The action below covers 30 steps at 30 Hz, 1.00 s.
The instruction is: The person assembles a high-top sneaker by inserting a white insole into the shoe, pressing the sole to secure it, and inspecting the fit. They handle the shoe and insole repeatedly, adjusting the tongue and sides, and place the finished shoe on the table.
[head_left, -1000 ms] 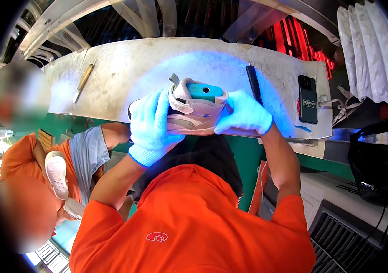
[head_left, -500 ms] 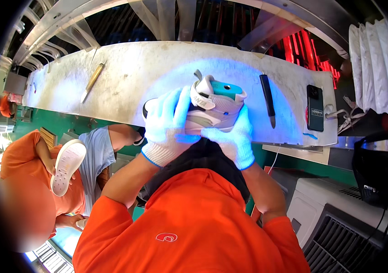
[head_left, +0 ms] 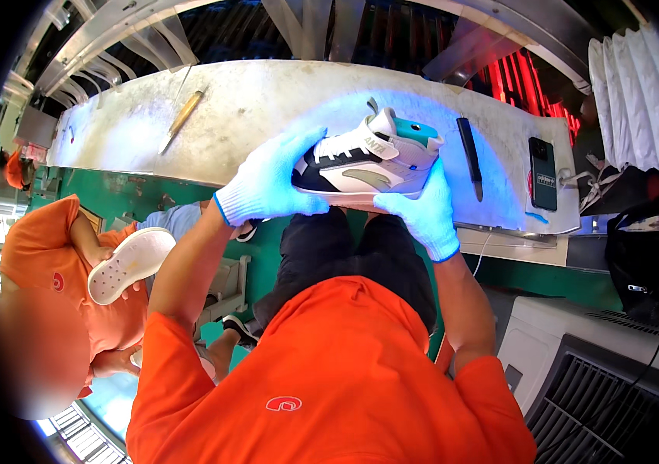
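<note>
Crosswise, shoe (head_left: pixel 364 174) held between left hand (head_left: pixel 271 179) toe-side, right hand (head_left: pixel 430 212) heel-side.

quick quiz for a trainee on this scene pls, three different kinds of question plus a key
1. True or false: the gloved left hand holds the heel end of the shoe.

2. Which lies on the bench between the shoe and the phone?
a) a yellow-handled tool
b) a black-handled tool
c) a coiled rope

3. Fill in the colour: the insert in the shoe's opening is ____.

Key:
1. False; it holds the toe end, and the gloved right hand is at the heel end.
2. b
3. teal
</note>
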Motion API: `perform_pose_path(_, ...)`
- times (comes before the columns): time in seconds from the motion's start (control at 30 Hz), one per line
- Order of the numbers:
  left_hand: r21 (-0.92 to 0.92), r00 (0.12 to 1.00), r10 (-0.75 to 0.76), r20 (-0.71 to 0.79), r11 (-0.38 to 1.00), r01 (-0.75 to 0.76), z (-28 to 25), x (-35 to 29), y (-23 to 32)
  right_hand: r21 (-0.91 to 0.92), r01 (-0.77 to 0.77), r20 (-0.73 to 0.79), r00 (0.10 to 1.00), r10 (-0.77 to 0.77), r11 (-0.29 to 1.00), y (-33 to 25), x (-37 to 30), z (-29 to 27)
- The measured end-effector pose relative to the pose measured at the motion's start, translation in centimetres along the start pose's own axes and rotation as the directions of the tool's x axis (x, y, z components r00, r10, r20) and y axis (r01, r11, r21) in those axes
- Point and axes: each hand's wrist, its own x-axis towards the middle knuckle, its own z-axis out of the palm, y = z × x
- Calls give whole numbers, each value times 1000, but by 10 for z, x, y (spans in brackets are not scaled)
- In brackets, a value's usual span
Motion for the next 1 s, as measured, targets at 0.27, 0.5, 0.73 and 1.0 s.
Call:
perform_pose_path(0.27,174,995,-38,-93,983,54,21,9,4,31,-69,-9,998,69,997,-6,-6,4)
perform_pose_path(0.5,337,983,20,-182,941,44,39,20,24,94,-131,9,991,130,987,-16,-7,4)
perform_pose_path(0.73,236,983,30,-179,972,13,45,33,35,270,-83,141,989,46,959,-3,2,-14)
perform_pose_path(1.0,-31,995,49,-89,998,-52,23,37,17,124,-63,5,998,63,990,0,7,2)
